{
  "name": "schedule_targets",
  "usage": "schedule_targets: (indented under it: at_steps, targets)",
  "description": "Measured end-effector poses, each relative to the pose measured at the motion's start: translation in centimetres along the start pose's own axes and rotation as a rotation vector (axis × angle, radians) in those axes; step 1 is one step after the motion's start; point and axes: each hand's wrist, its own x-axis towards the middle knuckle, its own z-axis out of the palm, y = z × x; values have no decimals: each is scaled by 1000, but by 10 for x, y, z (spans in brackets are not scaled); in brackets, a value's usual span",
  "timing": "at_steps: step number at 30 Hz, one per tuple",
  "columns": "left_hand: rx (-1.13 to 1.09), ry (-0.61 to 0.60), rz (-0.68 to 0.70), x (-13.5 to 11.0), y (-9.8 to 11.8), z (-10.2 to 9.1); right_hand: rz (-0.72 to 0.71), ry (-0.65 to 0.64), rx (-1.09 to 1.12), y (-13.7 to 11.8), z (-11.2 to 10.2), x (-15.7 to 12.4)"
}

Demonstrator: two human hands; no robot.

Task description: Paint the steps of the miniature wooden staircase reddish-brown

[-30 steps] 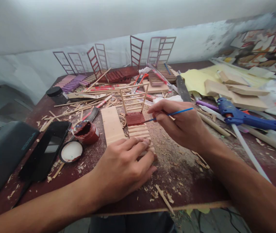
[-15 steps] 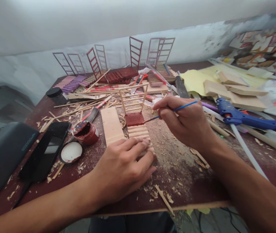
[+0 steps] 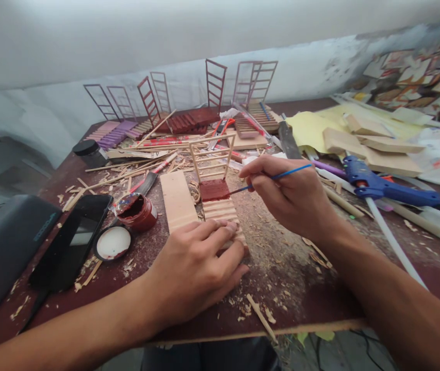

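From the head view: pressed the left hand (image 3: 194,268) flat onto the near end of the slatted wooden model (image 3: 220,208), fingers stretched out and close together, palm down, clamped on nothing. Found the model lying in the middle of the surface (image 3: 289,288) among shavings, bare slats nearest, a dark red painted patch (image 3: 214,189) beyond them, an unpainted ladder-like back (image 3: 211,157) standing upright at the far end. Pinched a thin blue paintbrush (image 3: 293,171) in the right hand (image 3: 289,198), fingers closed tight on the shaft, bristles reaching left to the right edge of the red patch; touching it or just short, hard to tell at this angle. Noted a pale plank (image 3: 177,201) just beside the model on the left, then an open jar of red paint (image 3: 136,211), its white lid (image 3: 113,242) near it, a black phone (image 3: 70,242) and a dark case (image 3: 3,247) further left. Saw a blue glue gun (image 3: 382,188) well apart to the right, past the right hand, and a row of painted models (image 3: 189,121) against the wall at the far edge.
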Motion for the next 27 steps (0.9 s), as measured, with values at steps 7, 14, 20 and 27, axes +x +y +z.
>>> schedule_targets:
  at_steps: [7, 14, 20, 27]
  targets:
    - [-7, -1, -7, 1, 0, 0, 66, 45, 8, -2, -3, 0]
    - [-6, 0, 1, 0, 1, 0, 88, 57, -32, -2, -1, 0]
    - [0, 4, 1, -1, 0, 0, 132, 75, 9, -2, -1, -1]
    - [-2, 7, -1, 0, 0, 1, 153, 99, -28, -2, -2, 0]
